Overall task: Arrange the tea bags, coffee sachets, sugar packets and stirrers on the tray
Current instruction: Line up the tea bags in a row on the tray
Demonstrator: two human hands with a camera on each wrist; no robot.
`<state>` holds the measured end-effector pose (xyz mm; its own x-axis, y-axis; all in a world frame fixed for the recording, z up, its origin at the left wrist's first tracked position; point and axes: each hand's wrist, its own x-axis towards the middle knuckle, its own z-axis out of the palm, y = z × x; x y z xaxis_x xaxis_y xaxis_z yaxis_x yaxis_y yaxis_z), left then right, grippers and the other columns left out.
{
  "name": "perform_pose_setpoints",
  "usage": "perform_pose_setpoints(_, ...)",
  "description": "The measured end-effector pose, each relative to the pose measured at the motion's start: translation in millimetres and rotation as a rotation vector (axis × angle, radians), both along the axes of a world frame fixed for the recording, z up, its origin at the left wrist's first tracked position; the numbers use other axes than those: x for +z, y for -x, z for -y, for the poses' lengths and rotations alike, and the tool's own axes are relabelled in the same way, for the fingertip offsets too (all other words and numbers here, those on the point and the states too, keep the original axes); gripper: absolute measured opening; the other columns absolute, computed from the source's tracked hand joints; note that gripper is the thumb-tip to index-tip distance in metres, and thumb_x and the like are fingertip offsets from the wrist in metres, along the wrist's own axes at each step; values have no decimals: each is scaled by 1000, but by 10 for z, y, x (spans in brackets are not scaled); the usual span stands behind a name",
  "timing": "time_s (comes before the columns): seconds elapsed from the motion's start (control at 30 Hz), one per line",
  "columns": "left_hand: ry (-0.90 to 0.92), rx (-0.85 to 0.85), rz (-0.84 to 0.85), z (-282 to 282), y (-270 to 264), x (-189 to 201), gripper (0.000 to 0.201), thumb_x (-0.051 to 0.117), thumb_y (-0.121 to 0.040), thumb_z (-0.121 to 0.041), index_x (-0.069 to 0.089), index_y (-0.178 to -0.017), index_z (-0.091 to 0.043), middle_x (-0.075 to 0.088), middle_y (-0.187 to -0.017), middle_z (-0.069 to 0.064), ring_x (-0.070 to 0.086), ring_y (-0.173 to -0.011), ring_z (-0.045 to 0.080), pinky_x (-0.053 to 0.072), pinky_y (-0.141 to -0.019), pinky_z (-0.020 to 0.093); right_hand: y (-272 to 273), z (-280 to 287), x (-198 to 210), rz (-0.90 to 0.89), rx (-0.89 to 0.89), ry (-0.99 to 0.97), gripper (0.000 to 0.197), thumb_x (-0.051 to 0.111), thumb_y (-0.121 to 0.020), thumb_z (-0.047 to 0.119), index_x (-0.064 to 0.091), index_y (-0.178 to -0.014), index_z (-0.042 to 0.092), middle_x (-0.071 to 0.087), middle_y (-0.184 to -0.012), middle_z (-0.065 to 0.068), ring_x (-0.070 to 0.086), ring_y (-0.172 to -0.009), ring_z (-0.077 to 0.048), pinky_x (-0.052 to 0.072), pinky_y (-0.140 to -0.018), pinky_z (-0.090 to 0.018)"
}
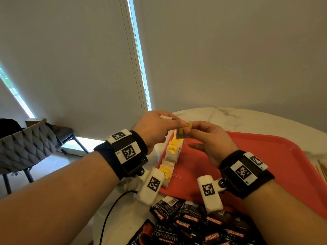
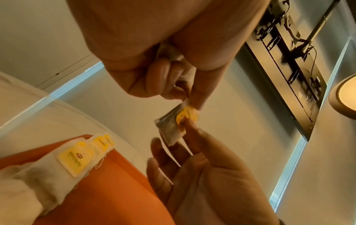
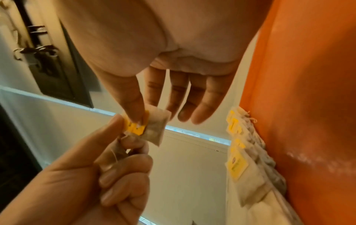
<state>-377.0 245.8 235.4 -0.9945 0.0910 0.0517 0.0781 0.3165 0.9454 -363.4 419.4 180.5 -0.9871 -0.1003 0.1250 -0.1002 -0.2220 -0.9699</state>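
Observation:
Both hands meet above the red tray [image 1: 265, 156] over one tea bag [image 1: 184, 131] with a yellow tag. My left hand [image 1: 177, 123] pinches its tag end and also holds spare tea bags [image 2: 173, 60] in its curled fingers. My right hand [image 1: 194, 129] pinches the same tea bag [image 3: 154, 127] between thumb and forefinger, its other fingers straight. A row of tea bags [image 1: 171, 152] lies along the tray's left edge. Black coffee sachets [image 1: 194, 223] are piled in front of the tray. Wooden stirrers [image 1: 322, 170] show at the far right.
The tray sits on a white marble table [image 1: 230, 117] with a rounded edge. A black cable [image 1: 113, 209] runs off the table's left side. A grey quilted chair [image 1: 26, 145] stands to the left, by the window blinds.

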Motion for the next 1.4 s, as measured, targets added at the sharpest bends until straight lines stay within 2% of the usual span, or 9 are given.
perform_pose_setpoints(0.17, 70, -32, -45, 44, -33, 42, 15, 84, -85, -37, 82, -85, -21, 59, -56, -14, 51, -62, 9, 43, -54, 28, -2, -3, 11, -60, -33, -105, 11, 77, -85, 11, 76, -80, 20, 74, -83, -4, 64, -76, -13, 50, -66, -27)
perform_pose_setpoints(0.37, -107, 28, -35, 124, 27, 135, 20, 79, -91, -37, 81, -93, -17, 56, -81, 1, 43, -60, 11, 36, -49, 25, 11, 14, 68, 81, 32, 261, 9, 77, -75, 18, 70, -81, 18, 61, -72, 3, 42, -59, -9, 31, -50, -22)
perform_pose_setpoints(0.53, -90, 30, 3, 151, 31, 136, 12, 80, -89, -29, 81, -94, -18, 56, -83, 3, 44, -64, 13, 39, -51, 26, 27, -26, 72, 104, 51, 272, 14, 79, -76, 21, 68, -69, 22, 46, -73, 2, 34, -62, -10, 18, -59, -30)
perform_pose_setpoints(0.73, -113, -30, 24, 68, 8, 89, 19, 80, -89, -33, 79, -99, -16, 52, -81, 1, 41, -56, 9, 36, -48, 24, 29, -25, 60, 98, 79, 254, 7, 76, -77, 19, 76, -71, 23, 55, -106, -16, 49, -64, -8, 35, -58, -25)
perform_pose_setpoints(0.9, 7, -65, -9, 20, -19, 96, 25, 86, -81, -44, 81, -96, -25, 62, -78, -6, 50, -68, 11, 43, -57, 26, 31, -20, 80, 44, 38, 143, 14, 75, -77, 21, 70, -88, 14, 66, -84, -5, 56, -74, -13, 41, -61, -27)
perform_pose_setpoints(1.03, 70, -11, -49, 23, -24, 94, 14, 84, -86, -32, 79, -93, -21, 65, -72, -4, 53, -67, 13, 44, -56, 28, 11, 39, 113, -7, -26, 21, 4, 73, -89, 13, 71, -88, 10, 68, -86, -12, 61, -72, -18, 53, -59, -25)
perform_pose_setpoints(1.13, 87, 42, -6, 71, -44, 95, 12, 80, -90, -31, 79, -96, -21, 65, -81, -1, 54, -73, 13, 47, -61, 29, -2, 109, 117, -19, -34, -32, 7, 72, -89, 5, 72, -95, 8, 73, -93, -16, 68, -79, -23, 58, -67, -29)
perform_pose_setpoints(1.27, -41, 60, 131, 153, -65, 91, 14, 77, -93, -24, 74, -102, -13, 58, -87, 4, 46, -64, 11, 39, -53, 25, 5, 162, 93, 67, -71, -64, 20, 75, -84, -2, 67, -100, 7, 75, -93, -18, 71, -78, -25, 58, -67, -34)
perform_pose_setpoints(1.4, -298, 111, 217, 255, -85, 148, 10, 56, -92, -1, 55, -86, -9, 49, -80, 7, 37, -52, 12, 32, -47, 23, -5, 185, -30, 246, -70, -212, 25, 77, -82, -5, 59, -90, 11, 68, -64, -8, 65, -58, -20, 56, -62, -35)
